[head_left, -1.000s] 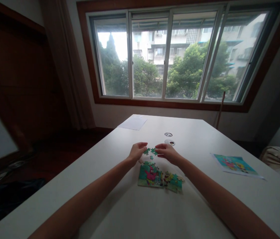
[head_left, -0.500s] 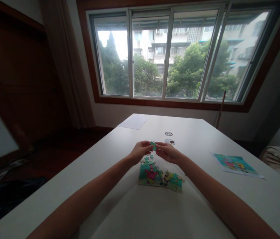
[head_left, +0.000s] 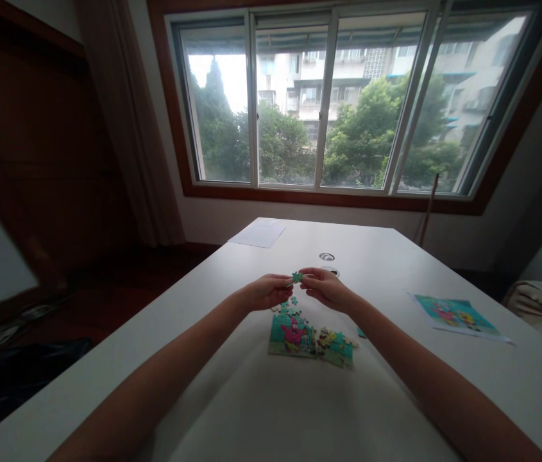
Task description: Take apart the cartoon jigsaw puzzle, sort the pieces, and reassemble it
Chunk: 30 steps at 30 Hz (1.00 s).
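Both hands are raised a little above a white table (head_left: 261, 410). My left hand (head_left: 267, 291) and my right hand (head_left: 324, 287) pinch the same small green puzzle piece (head_left: 297, 277) between their fingertips. Just below and nearer to me lies a partly assembled cartoon jigsaw (head_left: 306, 337), with a few loose green pieces (head_left: 288, 308) at its far edge. Another loose piece (head_left: 361, 333) lies by my right forearm.
A printed picture sheet (head_left: 458, 314) lies at the right of the table. A blank white paper (head_left: 258, 233) sits at the far left corner. Two round cable holes (head_left: 327, 256) are beyond my hands. A wide window fills the far wall; a cushion (head_left: 540, 301) is at right.
My hands lifted from the loose pieces on the table and came together, taking up one green piece and holding it slightly higher between both hands.
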### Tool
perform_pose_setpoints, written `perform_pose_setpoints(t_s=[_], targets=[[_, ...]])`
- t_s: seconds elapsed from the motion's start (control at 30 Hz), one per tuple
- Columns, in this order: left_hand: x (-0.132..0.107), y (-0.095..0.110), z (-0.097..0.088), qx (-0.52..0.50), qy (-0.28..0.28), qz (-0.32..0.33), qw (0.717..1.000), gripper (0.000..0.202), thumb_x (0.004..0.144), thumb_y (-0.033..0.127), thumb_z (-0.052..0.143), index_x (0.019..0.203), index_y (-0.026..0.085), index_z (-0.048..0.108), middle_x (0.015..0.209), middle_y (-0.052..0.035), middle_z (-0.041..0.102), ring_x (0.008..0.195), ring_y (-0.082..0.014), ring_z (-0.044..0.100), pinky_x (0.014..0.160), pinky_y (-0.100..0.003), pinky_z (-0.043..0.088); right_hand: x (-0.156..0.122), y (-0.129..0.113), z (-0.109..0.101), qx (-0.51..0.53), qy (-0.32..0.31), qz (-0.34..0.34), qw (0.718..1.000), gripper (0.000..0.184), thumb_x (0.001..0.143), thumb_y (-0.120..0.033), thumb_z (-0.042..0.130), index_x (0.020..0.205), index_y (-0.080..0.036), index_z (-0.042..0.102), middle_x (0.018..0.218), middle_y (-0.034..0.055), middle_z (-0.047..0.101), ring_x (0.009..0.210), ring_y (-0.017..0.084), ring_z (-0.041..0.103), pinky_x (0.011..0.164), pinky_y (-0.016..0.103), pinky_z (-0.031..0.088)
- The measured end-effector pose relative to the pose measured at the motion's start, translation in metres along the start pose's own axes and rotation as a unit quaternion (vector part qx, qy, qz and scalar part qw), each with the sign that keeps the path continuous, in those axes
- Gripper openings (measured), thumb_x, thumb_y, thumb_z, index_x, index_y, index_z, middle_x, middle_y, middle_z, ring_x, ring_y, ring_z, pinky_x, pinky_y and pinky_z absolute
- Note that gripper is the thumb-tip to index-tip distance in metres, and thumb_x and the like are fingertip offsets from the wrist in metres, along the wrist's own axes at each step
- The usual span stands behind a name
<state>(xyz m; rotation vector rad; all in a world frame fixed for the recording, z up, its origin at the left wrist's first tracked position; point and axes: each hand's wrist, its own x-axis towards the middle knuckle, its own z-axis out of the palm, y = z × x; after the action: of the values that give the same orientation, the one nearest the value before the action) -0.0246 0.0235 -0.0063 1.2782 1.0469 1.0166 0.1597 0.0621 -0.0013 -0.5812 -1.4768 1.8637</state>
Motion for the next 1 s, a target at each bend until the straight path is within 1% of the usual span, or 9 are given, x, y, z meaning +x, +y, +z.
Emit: perform_pose_setpoints(t_s=[0.07,0.13,0.3,0.43,0.6,0.7,0.83,0.9,1.0], targets=[[-0.002,0.004,0.001,0.024,0.001,0.015,1.000,0.016,0.078,0.023,0.062,0.085,0.009,0.059,0.076,-0.0063,0.060,0.065,-0.0119,0.059,0.061,-0.024,0.048,-0.001,0.000,0.001,0.067,-0.019,0.040,0.997,0.029,0.063,-0.023,0.072,0.088,-0.016,0.061,0.075,-0.0015,0.062,0.064,0.005,0.058,0.058,0.015,0.046],[-0.002,0.008,0.000,0.056,0.011,0.031,0.998,0.017,0.077,0.024,0.063,0.086,0.010,0.059,0.076,-0.0057,0.061,0.065,-0.0110,0.058,0.061,-0.022,0.047,-0.002,-0.001,0.000,0.065,-0.024,0.060,0.996,0.028,0.065,-0.024,0.071,0.089,-0.017,0.060,0.075,-0.0013,0.061,0.065,0.004,0.058,0.063,0.015,0.048],[0.006,0.009,-0.013,0.191,0.060,0.039,0.979,0.017,0.079,0.024,0.059,0.089,0.010,0.059,0.073,-0.0030,0.060,0.064,-0.0108,0.056,0.059,-0.022,0.046,0.000,0.002,-0.009,-0.128,0.025,0.071,0.989,0.021,0.076,-0.027,0.060,0.094,-0.017,0.057,0.082,0.0014,0.062,0.071,0.005,0.059,0.070,0.017,0.049],[0.007,0.000,-0.026,0.331,0.061,-0.002,0.941,0.021,0.084,0.027,0.054,0.097,0.010,0.057,0.092,-0.0057,0.059,0.077,-0.0161,0.058,0.066,-0.031,0.049,0.001,0.010,-0.020,-0.239,0.039,0.089,0.966,0.023,0.073,-0.027,0.062,0.093,-0.015,0.060,0.077,0.0040,0.063,0.063,0.008,0.059,0.054,0.017,0.046],[0.003,-0.004,-0.039,0.453,0.056,-0.021,0.890,0.026,0.087,0.029,0.049,0.109,0.015,0.051,0.111,-0.0075,0.052,0.093,-0.0203,0.054,0.077,-0.038,0.047,-0.007,0.000,-0.039,-0.388,0.041,0.074,0.918,0.022,0.067,-0.028,0.065,0.085,-0.015,0.065,0.071,0.0030,0.061,0.049,0.006,0.049,0.046,0.018,0.038],[-0.001,0.003,-0.045,0.503,0.027,-0.031,0.863,0.026,0.087,0.028,0.049,0.109,0.015,0.051,0.110,-0.0076,0.052,0.092,-0.0198,0.055,0.077,-0.038,0.047,-0.023,-0.021,-0.054,-0.472,-0.013,0.109,0.875,0.026,0.056,-0.029,0.072,0.077,-0.015,0.064,0.078,0.0028,0.061,0.053,0.006,0.050,0.049,0.019,0.040],[-0.007,0.010,-0.042,0.549,-0.042,-0.046,0.833,0.022,0.080,0.031,0.058,0.092,0.012,0.058,0.089,-0.0042,0.059,0.076,-0.0156,0.057,0.067,-0.031,0.047,-0.048,-0.038,-0.067,-0.603,-0.129,0.301,0.727,0.044,0.044,-0.030,0.075,0.083,-0.016,0.061,0.080,0.0020,0.059,0.055,0.010,0.052,0.047,0.022,0.043],[-0.010,0.011,-0.036,0.564,-0.055,-0.040,0.823,0.023,0.068,0.032,0.069,0.079,0.013,0.062,0.076,-0.0020,0.060,0.068,-0.0148,0.056,0.061,-0.025,0.044,-0.056,-0.038,-0.068,-0.608,-0.136,0.327,0.711,0.042,0.044,-0.029,0.074,0.081,-0.016,0.059,0.079,0.0011,0.058,0.055,0.009,0.052,0.048,0.023,0.044],[-0.010,0.010,-0.029,0.578,-0.067,-0.033,0.812,0.021,0.063,0.030,0.072,0.073,0.014,0.063,0.071,-0.0010,0.060,0.067,-0.0155,0.056,0.058,-0.023,0.042,-0.059,-0.034,-0.067,-0.593,-0.143,0.326,0.723,0.037,0.046,-0.028,0.073,0.078,-0.015,0.058,0.075,-0.0005,0.057,0.053,0.008,0.050,0.048,0.022,0.043]])
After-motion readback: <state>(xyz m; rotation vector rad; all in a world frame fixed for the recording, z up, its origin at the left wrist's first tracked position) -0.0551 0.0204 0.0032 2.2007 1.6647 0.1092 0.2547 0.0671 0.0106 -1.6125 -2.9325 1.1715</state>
